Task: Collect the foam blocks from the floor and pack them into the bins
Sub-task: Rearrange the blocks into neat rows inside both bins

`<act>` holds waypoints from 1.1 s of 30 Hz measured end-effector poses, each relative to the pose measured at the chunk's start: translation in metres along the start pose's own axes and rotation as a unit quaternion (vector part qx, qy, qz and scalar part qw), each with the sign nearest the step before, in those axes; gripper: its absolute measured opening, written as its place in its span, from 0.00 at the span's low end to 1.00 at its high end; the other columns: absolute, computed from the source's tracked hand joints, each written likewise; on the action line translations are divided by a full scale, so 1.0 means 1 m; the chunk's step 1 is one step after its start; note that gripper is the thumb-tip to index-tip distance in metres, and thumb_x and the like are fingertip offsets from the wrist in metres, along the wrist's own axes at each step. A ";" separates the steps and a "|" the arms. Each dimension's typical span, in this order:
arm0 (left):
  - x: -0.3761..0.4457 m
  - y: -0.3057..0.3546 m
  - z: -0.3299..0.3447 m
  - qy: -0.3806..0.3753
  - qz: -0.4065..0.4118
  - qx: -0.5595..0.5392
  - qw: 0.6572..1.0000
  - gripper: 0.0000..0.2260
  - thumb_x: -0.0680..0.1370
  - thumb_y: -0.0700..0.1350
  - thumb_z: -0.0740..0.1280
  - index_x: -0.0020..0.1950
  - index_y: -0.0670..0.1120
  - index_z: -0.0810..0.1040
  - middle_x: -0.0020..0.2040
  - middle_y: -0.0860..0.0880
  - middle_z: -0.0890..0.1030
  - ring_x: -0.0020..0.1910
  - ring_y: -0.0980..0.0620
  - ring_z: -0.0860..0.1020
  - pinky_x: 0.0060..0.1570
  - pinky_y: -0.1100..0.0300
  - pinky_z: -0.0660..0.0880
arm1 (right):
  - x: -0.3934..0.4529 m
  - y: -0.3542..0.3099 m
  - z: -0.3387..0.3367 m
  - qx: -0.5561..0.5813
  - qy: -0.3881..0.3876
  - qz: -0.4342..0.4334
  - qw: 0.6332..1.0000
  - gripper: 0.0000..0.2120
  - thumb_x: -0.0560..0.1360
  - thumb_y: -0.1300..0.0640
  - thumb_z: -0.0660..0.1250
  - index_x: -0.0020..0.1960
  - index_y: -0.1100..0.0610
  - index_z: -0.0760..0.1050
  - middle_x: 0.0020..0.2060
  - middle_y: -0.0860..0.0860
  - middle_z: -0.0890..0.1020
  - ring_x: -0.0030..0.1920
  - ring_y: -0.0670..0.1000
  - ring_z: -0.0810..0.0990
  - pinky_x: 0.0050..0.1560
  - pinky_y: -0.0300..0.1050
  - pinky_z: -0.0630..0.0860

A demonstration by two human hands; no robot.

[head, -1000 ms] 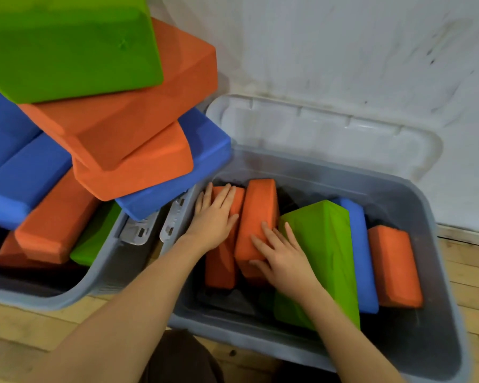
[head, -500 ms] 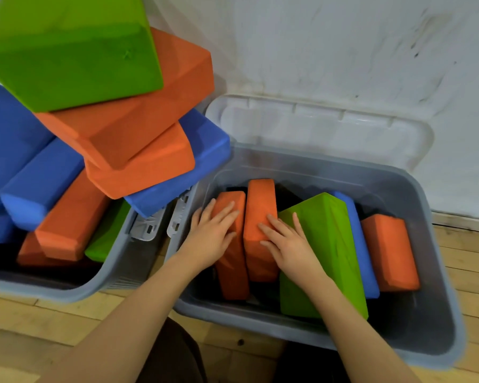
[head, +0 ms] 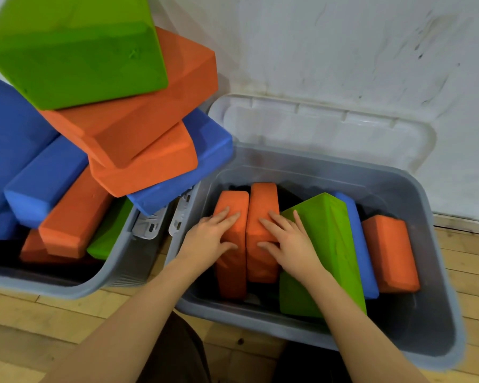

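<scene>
A white wall [head: 343, 51] fills the far side, scuffed with faint dark marks and smudges. Along its foot at the right runs a pale wooden skirting strip [head: 465, 221]. The floor [head: 25, 327] is light wooden boards, showing at the near left and at the right edge. Dark brown cloth [head: 177, 352] lies at the near edge, between the forearms.
</scene>
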State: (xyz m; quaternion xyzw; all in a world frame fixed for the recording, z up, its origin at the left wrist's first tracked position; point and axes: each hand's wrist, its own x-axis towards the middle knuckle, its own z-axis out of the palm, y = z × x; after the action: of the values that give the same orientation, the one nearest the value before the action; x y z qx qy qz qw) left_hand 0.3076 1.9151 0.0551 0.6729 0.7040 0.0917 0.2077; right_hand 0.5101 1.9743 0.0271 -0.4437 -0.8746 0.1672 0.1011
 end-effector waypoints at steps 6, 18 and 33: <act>-0.007 -0.007 -0.007 0.188 0.115 0.075 0.973 0.36 0.56 0.44 0.82 0.63 0.47 0.77 0.62 0.44 0.78 0.52 0.34 0.79 0.46 0.43 0.79 | 0.027 -0.011 -0.031 0.069 0.069 0.011 0.995 0.31 0.71 0.36 0.55 0.66 0.53 0.73 0.63 0.53 0.75 0.62 0.58 0.75 0.72 0.59 0.47; -0.011 -0.007 0.012 0.052 0.041 0.039 0.997 0.26 0.77 0.59 0.49 0.72 0.52 0.67 0.71 0.49 0.70 0.68 0.37 0.68 0.61 0.42 0.70 | 0.044 -0.002 -0.047 0.065 -0.004 0.032 0.997 0.22 0.78 0.43 0.59 0.69 0.49 0.67 0.65 0.47 0.72 0.64 0.55 0.73 0.72 0.58 0.49; 0.018 0.007 0.027 0.179 0.152 0.114 0.965 0.30 0.74 0.63 0.57 0.72 0.48 0.65 0.70 0.48 0.71 0.63 0.44 0.75 0.64 0.45 0.68 | 0.015 0.007 -0.027 0.163 0.106 0.006 0.981 0.28 0.76 0.42 0.59 0.72 0.52 0.65 0.76 0.51 0.55 0.72 0.54 0.63 0.66 0.65 0.65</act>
State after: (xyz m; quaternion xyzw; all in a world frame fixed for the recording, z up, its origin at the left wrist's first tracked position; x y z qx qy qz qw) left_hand 0.3247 1.9293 0.0308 0.7641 0.6247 0.1599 -0.0165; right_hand 0.5153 1.9955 0.0499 -0.4417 -0.8174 0.2599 0.2630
